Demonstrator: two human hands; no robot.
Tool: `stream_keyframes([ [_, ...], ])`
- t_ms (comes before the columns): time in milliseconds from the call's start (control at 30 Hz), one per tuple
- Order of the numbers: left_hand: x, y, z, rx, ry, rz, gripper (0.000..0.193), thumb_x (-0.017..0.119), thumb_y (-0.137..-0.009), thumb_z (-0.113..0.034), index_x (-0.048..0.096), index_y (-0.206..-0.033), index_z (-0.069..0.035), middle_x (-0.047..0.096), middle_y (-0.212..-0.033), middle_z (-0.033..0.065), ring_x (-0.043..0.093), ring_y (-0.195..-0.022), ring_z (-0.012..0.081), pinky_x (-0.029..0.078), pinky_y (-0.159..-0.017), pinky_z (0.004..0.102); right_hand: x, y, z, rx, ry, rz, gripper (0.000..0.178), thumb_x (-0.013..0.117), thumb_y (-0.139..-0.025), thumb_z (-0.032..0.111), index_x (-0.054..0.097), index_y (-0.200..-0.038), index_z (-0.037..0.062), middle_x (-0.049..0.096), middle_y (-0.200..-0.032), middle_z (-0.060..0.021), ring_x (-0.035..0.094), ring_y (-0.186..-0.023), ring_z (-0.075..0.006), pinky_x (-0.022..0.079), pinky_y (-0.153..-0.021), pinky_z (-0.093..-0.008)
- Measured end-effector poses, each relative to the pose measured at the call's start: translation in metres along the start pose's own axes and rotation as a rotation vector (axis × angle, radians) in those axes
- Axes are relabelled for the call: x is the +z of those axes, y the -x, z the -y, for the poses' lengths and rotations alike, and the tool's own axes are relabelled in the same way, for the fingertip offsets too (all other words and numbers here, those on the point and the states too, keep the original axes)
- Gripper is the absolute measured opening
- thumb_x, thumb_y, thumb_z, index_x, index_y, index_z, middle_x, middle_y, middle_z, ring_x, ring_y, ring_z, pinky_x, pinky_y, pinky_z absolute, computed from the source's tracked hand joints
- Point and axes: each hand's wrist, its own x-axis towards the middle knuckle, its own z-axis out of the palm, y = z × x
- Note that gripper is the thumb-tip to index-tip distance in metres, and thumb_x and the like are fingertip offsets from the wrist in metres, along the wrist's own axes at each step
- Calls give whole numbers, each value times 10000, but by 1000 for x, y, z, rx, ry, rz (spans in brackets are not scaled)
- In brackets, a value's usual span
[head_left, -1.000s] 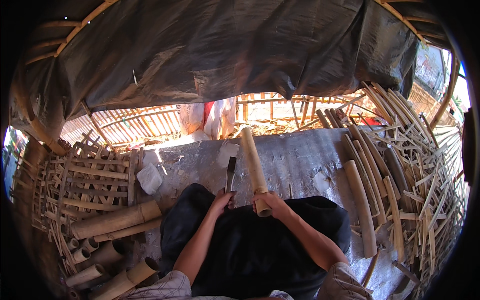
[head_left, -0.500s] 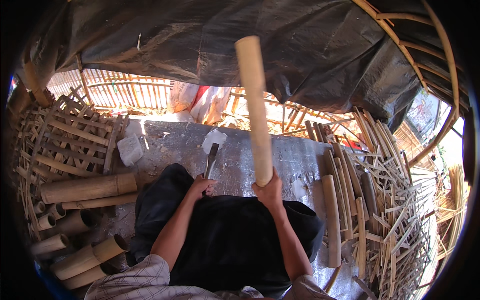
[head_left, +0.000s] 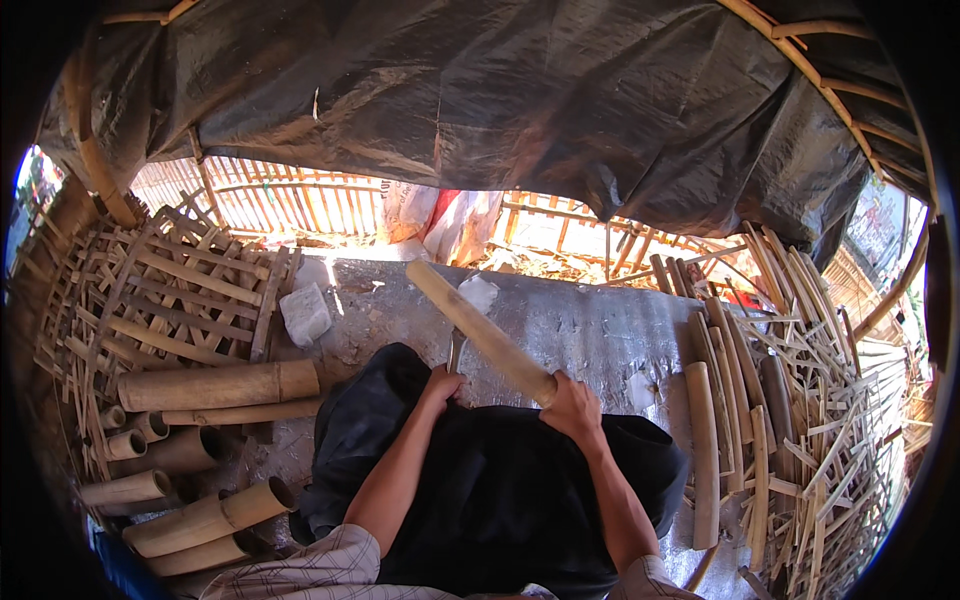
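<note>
My right hand point(head_left: 576, 408) is closed round the near end of a pale bamboo length point(head_left: 485, 335). The bamboo slants up and to the left, its far end over the grey floor sheet. In my left hand point(head_left: 440, 385) is a metal blade tool, probably a knife point(head_left: 456, 350), pointing away from me. The bamboo passes across the upper part of the blade and hides it; whether the two touch I cannot tell. Black cloth point(head_left: 480, 500) covers my lap beneath both hands.
Thick bamboo tubes point(head_left: 220, 385) lie at left, beside a slatted bamboo lattice point(head_left: 190, 300). A whitish block point(head_left: 305, 315) rests on the grey sheet point(head_left: 600, 330). At right are split bamboo pieces point(head_left: 703, 450) and a heap of thin strips point(head_left: 830, 470). A black tarp point(head_left: 480, 110) hangs ahead.
The bamboo in my right hand has swung from nearly upright down to the left, over the blade. My left hand still holds the knife. The whole view has shifted slightly.
</note>
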Motion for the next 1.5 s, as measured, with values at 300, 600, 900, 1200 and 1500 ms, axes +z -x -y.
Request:
stream_keyframes([
  [300,-4,-3,7,-115,140,42,194,625,-824,49,483,-827,-82,452,-594,7,457,-435,126,361,-398,319,-10,-7,11,-30,-386,-146,481,772,-704,158,586,-1120,3,696,-925,-296,677,-938,-495,549,-811,-519],
  [600,-2,-3,10,-134,54,28,192,629,-849,-1,466,-888,-96,482,-644,10,457,-478,107,384,-425,310,98,-35,-46,36,-231,275,666,824,-653,273,611,-1159,-105,711,-1030,-293,702,-1007,-439,556,-851,-473],
  [900,-36,-19,23,-22,-68,-82,185,661,-862,-32,522,-985,-31,506,-623,38,485,-471,139,392,-400,342,42,-32,-22,20,-576,299,339,797,-647,105,685,-932,-40,684,-753,-91,685,-675,-174,535,-594,-335],
  [1200,-7,-22,37,-17,20,-61,124,667,-785,-28,553,-736,-22,511,-530,86,499,-384,199,414,-348,373,37,-31,-16,67,-707,183,401,792,-686,90,629,-1036,-18,686,-795,-98,685,-701,-193,553,-635,-366],
  [1500,-6,-4,18,-81,30,-44,138,671,-791,16,545,-834,-22,519,-599,69,516,-464,176,411,-385,360,143,-51,-86,-69,-409,442,533,842,-671,351,735,-987,-65,752,-882,-184,734,-796,-232,556,-718,-410],
])
